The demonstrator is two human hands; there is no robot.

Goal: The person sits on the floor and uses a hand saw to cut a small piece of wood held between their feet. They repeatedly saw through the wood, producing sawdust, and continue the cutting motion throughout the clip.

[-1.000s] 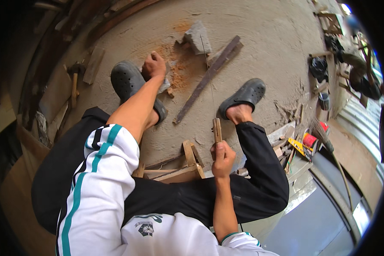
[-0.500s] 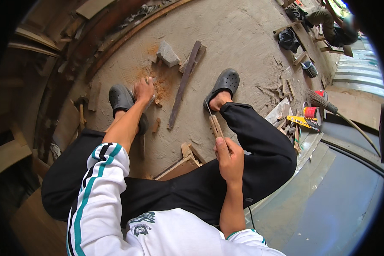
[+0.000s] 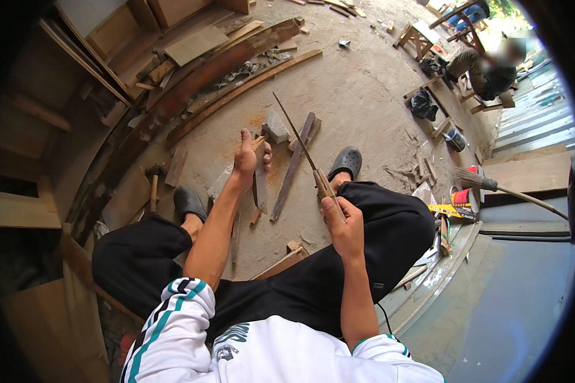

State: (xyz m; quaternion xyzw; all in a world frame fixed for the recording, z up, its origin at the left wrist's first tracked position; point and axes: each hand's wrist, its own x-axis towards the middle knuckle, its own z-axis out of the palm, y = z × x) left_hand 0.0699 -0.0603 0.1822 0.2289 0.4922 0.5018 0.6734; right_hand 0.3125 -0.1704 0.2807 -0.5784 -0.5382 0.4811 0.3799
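Note:
My left hand (image 3: 244, 159) is closed round a short piece of wood (image 3: 260, 185), with the thumb up on one side and the fingertips showing on the other. The wood stands on edge, its end pale and its side greyish. My right hand (image 3: 346, 223) grips the wooden handle of a handsaw (image 3: 295, 133). The long thin blade, seen nearly edge-on, points up and away to the left; it looks apart from the wood. Beyond my left hand sits a grey stone block (image 3: 275, 127). A dark wooden strip (image 3: 292, 167) lies on the floor between my feet.
Sawdust and offcuts lie on the concrete floor (image 3: 351, 83). A hammer (image 3: 153, 188) is by my left foot. Planks and a curved wooden beam (image 3: 236, 96) run along the left. At right are a broom (image 3: 485, 182), cans and wood scraps. Another person (image 3: 489, 70) sits at far right.
My view has shifted, showing more of the far floor. My left hand has come up from the floor with the wood in its grip. The saw blade has turned more upward and left.

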